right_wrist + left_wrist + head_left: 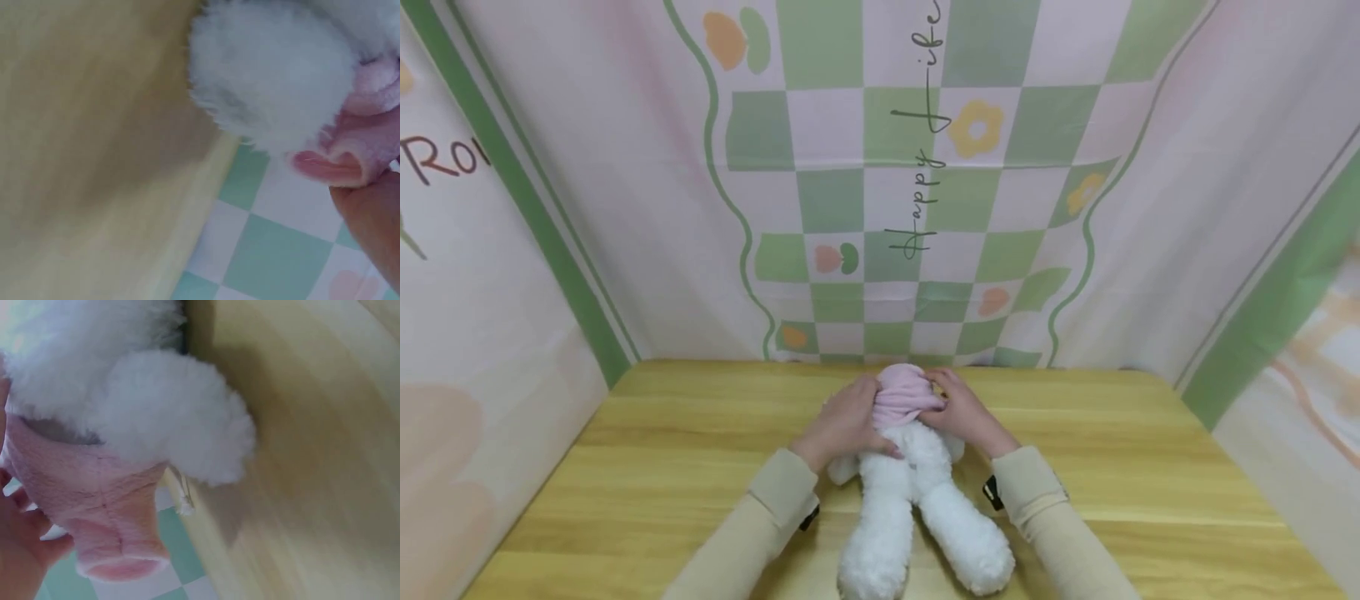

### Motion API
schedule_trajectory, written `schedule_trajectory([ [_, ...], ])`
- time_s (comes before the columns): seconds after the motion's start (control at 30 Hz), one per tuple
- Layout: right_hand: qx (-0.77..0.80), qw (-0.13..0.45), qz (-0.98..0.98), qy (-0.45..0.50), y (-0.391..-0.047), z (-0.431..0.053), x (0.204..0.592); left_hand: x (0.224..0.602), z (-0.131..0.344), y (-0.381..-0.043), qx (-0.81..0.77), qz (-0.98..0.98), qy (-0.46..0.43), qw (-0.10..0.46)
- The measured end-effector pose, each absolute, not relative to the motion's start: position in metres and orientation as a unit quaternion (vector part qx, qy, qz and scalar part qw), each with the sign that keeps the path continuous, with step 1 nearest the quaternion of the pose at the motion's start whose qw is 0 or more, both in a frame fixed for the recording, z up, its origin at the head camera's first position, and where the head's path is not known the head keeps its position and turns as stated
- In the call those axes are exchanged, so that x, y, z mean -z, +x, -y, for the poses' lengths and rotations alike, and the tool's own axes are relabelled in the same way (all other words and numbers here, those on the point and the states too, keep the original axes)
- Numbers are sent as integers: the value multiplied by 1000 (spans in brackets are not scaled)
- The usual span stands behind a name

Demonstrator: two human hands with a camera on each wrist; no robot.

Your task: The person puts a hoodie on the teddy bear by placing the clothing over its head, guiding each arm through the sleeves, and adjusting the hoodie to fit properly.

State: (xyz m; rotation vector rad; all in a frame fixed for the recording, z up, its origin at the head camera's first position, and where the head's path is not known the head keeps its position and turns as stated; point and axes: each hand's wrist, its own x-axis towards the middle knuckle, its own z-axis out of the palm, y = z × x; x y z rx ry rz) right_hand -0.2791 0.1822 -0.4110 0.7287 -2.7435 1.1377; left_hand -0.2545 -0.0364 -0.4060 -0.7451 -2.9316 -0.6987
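Note:
A white fluffy plush toy (883, 517) lies on the table, its two legs toward the person. A small pink doll garment (901, 392) is bunched over its far end, hiding the head. My left hand (844, 423) holds the garment's left side, with the thumb lying over the white plush. My right hand (964, 410) pinches the garment's right edge. In the left wrist view, fingers (34, 525) lie along the pink cloth (94, 487), and a sleeve opening hangs below a white fluffy arm (181, 419). In the right wrist view, the thumb (369, 212) presses against a pink cuff (331, 167).
The light wooden table (685, 425) ends just beyond the toy. Behind it hangs a curtain (895, 192) with green and white checks. More printed cloth (490, 333) hangs at the left side. A thin white cord (185, 497) dangles near the toy's arm.

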Motion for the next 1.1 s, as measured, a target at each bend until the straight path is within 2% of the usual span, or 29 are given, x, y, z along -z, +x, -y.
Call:
schedule_trajectory([
  [0.3, -440, 55, 864, 239, -280, -182, 423, 408, 33, -248, 214, 945, -231, 82],
  [0.63, -391, 31, 900, 192, -283, -176, 420, 410, 33, -242, 206, 950, -218, 90],
  [0.77, -395, 54, 895, 200, -283, -175, 421, 413, 34, -242, 200, 951, -219, 87],
  [1.0, -411, 147, 864, 250, -281, -168, 427, 412, 34, -242, 211, 949, -220, 78],
  [1.1, -415, 169, 856, 256, -279, -165, 427, 411, 35, -241, 216, 947, -225, 77],
])
